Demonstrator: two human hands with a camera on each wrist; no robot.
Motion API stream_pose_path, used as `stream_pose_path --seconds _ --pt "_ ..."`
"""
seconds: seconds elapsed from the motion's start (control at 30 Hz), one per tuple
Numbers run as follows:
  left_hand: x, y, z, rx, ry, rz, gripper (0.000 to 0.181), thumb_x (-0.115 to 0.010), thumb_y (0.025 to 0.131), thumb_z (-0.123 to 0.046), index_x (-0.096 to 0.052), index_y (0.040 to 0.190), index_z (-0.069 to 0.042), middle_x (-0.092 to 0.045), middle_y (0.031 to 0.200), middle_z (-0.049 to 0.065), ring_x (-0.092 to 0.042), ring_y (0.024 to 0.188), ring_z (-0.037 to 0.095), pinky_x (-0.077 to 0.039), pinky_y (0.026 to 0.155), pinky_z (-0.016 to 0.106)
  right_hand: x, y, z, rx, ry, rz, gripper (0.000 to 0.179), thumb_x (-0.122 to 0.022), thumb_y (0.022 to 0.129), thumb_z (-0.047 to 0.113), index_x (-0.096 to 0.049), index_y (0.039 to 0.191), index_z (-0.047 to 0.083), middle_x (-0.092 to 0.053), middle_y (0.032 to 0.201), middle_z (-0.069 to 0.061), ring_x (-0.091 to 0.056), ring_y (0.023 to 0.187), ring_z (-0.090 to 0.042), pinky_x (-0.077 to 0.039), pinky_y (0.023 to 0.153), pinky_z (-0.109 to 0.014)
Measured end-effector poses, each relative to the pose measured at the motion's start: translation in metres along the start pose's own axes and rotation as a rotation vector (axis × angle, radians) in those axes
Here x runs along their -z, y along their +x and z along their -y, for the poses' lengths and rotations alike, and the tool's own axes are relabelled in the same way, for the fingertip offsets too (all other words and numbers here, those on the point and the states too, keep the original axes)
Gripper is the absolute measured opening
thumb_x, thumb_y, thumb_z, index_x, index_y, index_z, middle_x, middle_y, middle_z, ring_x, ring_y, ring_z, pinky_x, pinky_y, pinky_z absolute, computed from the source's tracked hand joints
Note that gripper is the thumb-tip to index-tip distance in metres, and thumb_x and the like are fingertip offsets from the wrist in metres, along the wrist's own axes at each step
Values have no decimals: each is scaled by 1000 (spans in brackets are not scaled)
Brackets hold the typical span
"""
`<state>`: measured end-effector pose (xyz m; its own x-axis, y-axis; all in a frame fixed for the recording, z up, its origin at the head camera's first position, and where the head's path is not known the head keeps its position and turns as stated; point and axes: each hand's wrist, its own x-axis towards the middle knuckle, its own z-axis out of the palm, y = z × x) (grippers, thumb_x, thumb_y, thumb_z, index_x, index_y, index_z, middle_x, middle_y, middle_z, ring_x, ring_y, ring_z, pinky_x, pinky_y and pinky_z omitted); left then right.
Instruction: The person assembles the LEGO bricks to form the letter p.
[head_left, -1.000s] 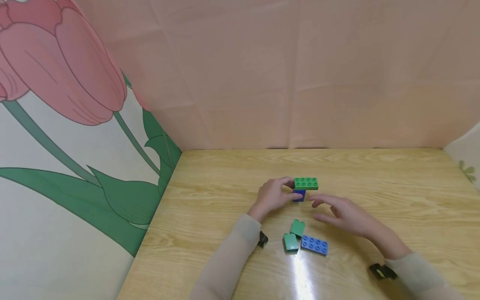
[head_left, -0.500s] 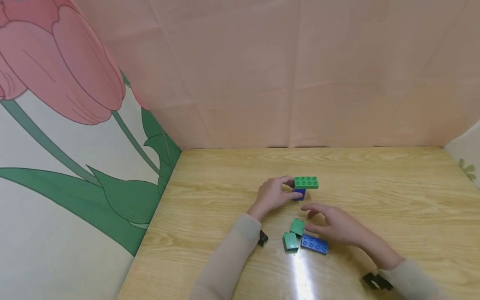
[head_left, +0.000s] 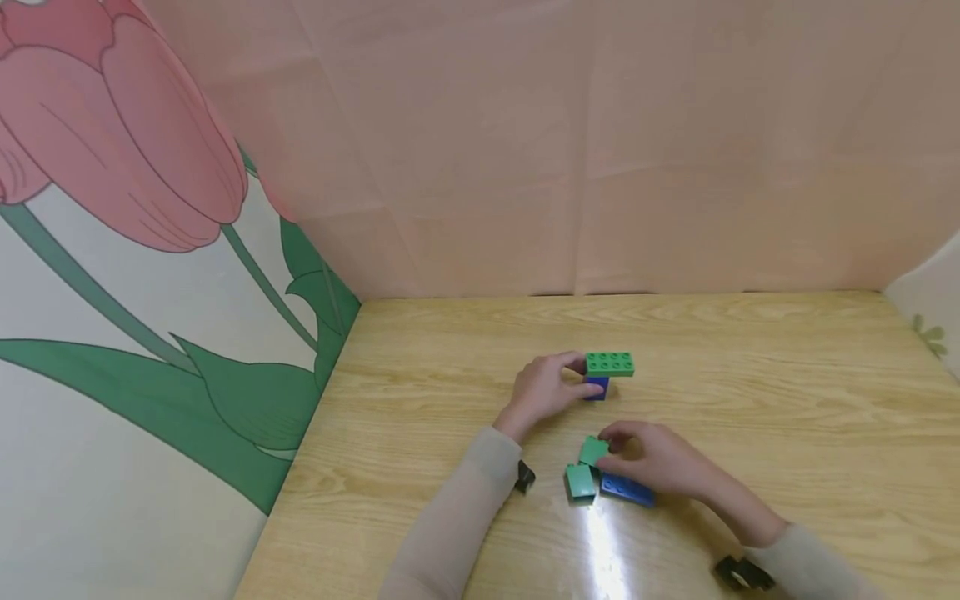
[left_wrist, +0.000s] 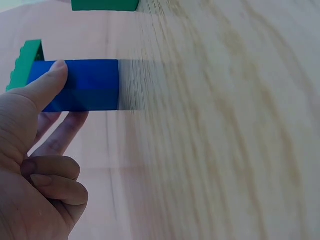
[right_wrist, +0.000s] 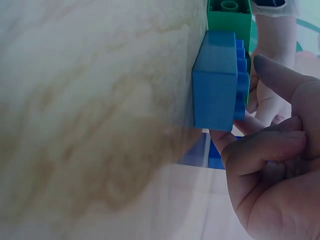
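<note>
My left hand (head_left: 543, 390) pinches an upright stack of blue building bricks (left_wrist: 95, 85) between thumb and fingers. A bright green eight-stud brick (head_left: 609, 364) lies across the top of the stack, jutting out to the right. The foot of the stack is right at the tabletop. My right hand (head_left: 660, 454) has thumb and index finger at opposite edges of a small green brick (head_left: 593, 451), pinching it. Below that hand lies a long blue brick (head_left: 627, 490), partly covered by it and large in the right wrist view. Left of this sits a second small green brick (head_left: 580, 482).
The wooden tabletop (head_left: 420, 358) runs back to a pink cloth backdrop (head_left: 480, 167). A tulip-printed panel (head_left: 150, 292) borders the left side. Dark wrist cameras (head_left: 742, 575) sit under the sleeves, close to the table.
My right hand has moved from beside the stack down and left to the small green brick, its fingers closing there. My left hand keeps its hold on the stack.
</note>
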<state>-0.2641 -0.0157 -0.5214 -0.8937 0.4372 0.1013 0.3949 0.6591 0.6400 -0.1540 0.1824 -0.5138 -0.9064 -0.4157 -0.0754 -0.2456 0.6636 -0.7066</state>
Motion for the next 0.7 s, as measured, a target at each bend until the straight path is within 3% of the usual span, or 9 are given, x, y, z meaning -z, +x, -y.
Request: stream_pose_path --seconds 0.37,0.7 --pt "0 -1 -1 12 -12 3 37 -68 81 -62 -64 112 -43 -62 101 -27 -59 106 5 -47 87 34 -2 3 1 -45 70 17 38 -75 83 47 -67 106 18 -63 92 7 -58 92 -16 -46 82 -41" --pt "0 -1 -1 12 -18 -3 36 -68 80 -61 -64 110 -42 -63 101 -26 -60 106 6 -47 88 34 -3 2 -4 -8 91 13 36 -75 82 47 -65 105 21 -63 96 7 -58 97 -18 -44 87 -46"
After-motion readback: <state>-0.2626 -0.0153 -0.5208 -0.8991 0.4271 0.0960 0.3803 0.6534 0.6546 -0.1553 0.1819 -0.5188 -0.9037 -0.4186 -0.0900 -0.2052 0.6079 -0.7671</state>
